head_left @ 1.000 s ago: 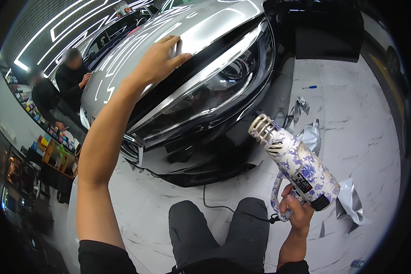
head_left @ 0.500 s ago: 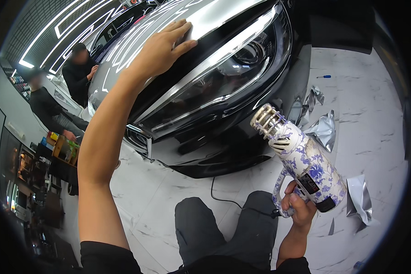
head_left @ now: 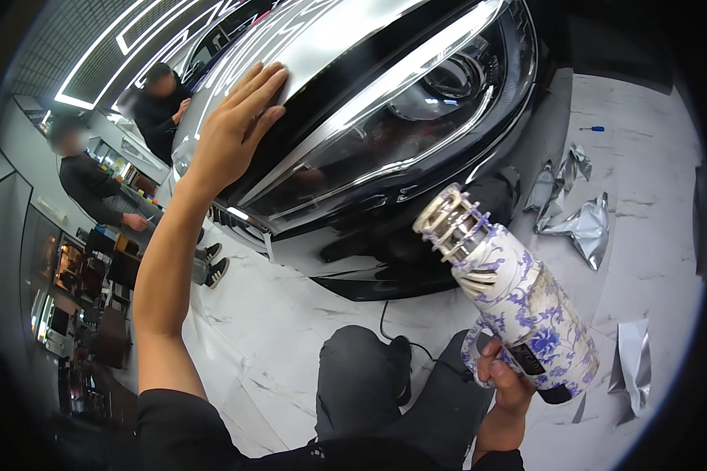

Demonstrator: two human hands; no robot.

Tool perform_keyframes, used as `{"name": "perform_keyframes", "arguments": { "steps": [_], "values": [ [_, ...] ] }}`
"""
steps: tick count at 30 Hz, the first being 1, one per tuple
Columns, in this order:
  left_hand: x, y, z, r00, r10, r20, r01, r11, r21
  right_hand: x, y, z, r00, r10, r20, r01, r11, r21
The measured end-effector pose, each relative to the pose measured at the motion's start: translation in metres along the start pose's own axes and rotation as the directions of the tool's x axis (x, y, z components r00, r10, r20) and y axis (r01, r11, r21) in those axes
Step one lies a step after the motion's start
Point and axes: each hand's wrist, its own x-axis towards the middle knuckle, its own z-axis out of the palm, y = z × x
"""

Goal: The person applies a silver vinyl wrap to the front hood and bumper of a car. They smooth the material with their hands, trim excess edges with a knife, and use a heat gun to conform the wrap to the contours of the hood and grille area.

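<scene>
Left fingers (head_left: 261, 93), outstretched, have moved along the hood (head_left: 330, 43), so contact seems nearer its front; right fingers (head_left: 489, 353) grasp the heat gun (head_left: 530, 314).

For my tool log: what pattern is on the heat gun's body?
The heat gun has a blue-violet floral pattern on white, best seen in the head view.

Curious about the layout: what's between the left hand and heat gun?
The head view shows the headlight and black bumper between left hand and heat gun.
</scene>
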Motion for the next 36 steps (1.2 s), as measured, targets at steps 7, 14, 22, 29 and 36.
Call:
{"name": "perform_keyframes", "arguments": {
  "steps": [7, 14, 22, 29, 36],
  "values": [
    [-0.048, -0.018, -0.010, 0.994, -0.105, 0.001, 0.105, 0.994, -0.007, 0.024, 0.004, 0.021, 0.999, 0.040, -0.001, -0.039, 0.998, -0.045],
    [-0.039, -0.011, -0.008, 0.983, -0.162, -0.089, 0.165, 0.986, 0.020, 0.043, 0.019, 0.019, 0.984, -0.127, 0.127, 0.153, 0.962, -0.228],
    [0.041, 0.012, 0.023, 0.971, -0.119, -0.209, 0.107, 0.992, -0.069, 0.039, 0.023, -0.006, 0.973, -0.204, 0.106, 0.224, 0.947, -0.231],
    [0.089, 0.027, 0.035, 0.969, 0.040, -0.246, -0.003, 0.989, 0.148, 0.016, 0.016, -0.020, 0.995, -0.067, -0.079, 0.056, 0.990, -0.130],
    [0.089, 0.042, 0.035, 0.944, 0.267, -0.195, -0.134, 0.849, 0.510, -0.011, 0.023, -0.052, 0.997, 0.028, -0.065, -0.032, 0.998, -0.061]
  ]
}}
